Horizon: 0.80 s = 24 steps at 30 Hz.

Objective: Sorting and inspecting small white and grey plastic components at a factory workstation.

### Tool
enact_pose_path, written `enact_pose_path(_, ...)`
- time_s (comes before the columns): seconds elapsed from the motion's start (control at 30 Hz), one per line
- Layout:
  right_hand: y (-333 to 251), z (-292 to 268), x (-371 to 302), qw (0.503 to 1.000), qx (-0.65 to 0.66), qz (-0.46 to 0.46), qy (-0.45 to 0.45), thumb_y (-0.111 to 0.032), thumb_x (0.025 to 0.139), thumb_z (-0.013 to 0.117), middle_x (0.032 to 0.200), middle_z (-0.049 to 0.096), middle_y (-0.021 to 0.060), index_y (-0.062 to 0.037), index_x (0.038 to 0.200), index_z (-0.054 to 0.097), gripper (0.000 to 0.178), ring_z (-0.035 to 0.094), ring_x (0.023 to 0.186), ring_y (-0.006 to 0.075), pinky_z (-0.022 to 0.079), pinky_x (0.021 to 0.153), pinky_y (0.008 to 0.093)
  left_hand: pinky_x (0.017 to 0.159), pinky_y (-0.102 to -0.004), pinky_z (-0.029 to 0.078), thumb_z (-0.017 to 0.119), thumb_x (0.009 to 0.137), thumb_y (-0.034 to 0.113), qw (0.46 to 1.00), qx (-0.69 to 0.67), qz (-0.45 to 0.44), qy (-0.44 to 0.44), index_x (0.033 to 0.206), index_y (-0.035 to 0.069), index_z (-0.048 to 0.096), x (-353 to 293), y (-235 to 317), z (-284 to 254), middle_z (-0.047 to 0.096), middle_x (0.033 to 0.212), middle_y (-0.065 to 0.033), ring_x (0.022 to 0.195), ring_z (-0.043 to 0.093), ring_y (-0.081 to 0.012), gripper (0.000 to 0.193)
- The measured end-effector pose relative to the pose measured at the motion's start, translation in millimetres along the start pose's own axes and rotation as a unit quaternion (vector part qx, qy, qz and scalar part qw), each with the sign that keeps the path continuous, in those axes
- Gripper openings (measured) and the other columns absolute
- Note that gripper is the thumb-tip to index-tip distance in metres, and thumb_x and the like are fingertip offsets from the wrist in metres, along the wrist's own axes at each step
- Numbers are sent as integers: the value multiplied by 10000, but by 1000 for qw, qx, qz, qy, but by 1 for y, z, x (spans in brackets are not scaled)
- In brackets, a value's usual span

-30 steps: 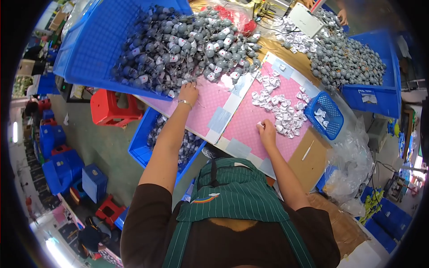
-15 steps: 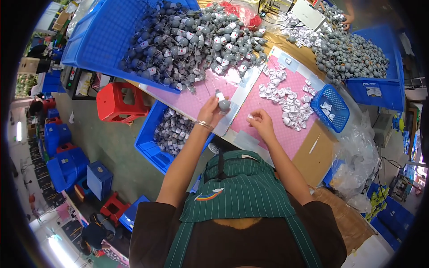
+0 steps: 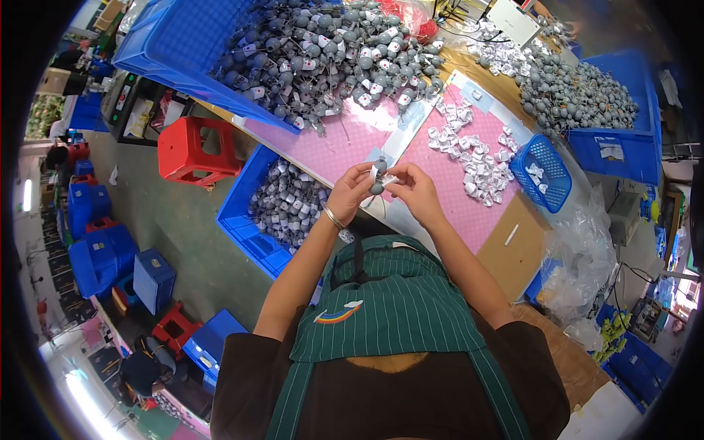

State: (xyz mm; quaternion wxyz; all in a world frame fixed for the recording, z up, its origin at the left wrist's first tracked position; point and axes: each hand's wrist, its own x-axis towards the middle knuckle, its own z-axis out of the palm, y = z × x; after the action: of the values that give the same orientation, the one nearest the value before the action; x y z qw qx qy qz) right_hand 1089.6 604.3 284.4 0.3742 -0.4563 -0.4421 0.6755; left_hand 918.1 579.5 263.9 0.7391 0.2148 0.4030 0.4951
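Observation:
In front of my chest, over the near edge of the pink work mat (image 3: 293, 150), my left hand (image 3: 351, 193) pinches a small grey piece (image 3: 377, 188) with rounded bulbs at both ends. My right hand (image 3: 416, 193) meets it from the other side, fingers closed on a white label (image 3: 389, 179) at the piece's middle. Fingertips hide part of that label. Beyond my right hand lie many loose folded white labels (image 3: 480, 165). A big heap of similar grey pieces with white labels (image 3: 323, 59) spills from the tilted blue crate (image 3: 187, 40).
Lower left is another blue crate (image 3: 242, 227) of labelled grey pieces, beside a red stool (image 3: 192, 150). On the right sit a small blue basket (image 3: 551, 192), a brown board (image 3: 506, 253) with a white pen (image 3: 515, 229), and a blue crate (image 3: 623, 154) under grey pieces.
My hands have come together: the right moved left and touches the grey piece with its white label. The left turned the piece and lowered it slightly toward me.

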Motion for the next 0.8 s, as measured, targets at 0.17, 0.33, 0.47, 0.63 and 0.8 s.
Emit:
enact_pose_path(0.17, -4, 0, -1, 986, -154, -59, 22, 12, 724, 688, 853, 595, 32, -12, 957, 547, 273, 556, 735, 82, 455, 635, 206, 793, -253, 468, 548, 901, 124, 997, 71, 29, -10, 1178, -16, 480, -1, 1, -1, 603, 1056, -92, 919, 587, -131, 318)
enact_pose_path(0.33, -8, 2, -4, 976, -194, -80, 53, -20, 689, 724, 803, 602, 50, -13, 961, 536, 331, 569, 694, 89, 470, 610, 220, 786, -248, 470, 549, 899, 114, 991, 126, 52, -12, 1162, -30, 512, -1, 1, 1, 612, 1037, -73, 915, 581, -118, 302)
enact_pose_path(0.47, 2, 3, 0, 986, -103, -106, 80, -44, 670, 744, 767, 612, 62, -9, 965, 537, 362, 582, 660, 100, 486, 583, 239, 762, -242, 479, 547, 902, 124, 984, 164, 65, -7, 1186, -25, 534, -1, 3, 4, 612, 1049, -73, 897, 589, -117, 320)
enact_pose_path(0.63, 11, 1, 6, 996, -65, -48, 32, -75, 680, 746, 800, 608, 62, -6, 1021, 533, 408, 580, 678, 100, 487, 598, 242, 774, -244, 504, 537, 907, 130, 991, 128, -3, 49, 1246, 4, 508, -7, -1, 11, 605, 1066, -75, 876, 609, -136, 362)
enact_pose_path(0.8, 18, 2, 7, 997, -73, -11, -2, -109, 705, 736, 841, 601, 58, -4, 1048, 535, 411, 571, 745, 106, 477, 644, 245, 793, -276, 505, 566, 870, 116, 992, 122, 5, 27, 1223, 3, 529, -22, 2, 18, 617, 1036, -75, 900, 605, -157, 372)
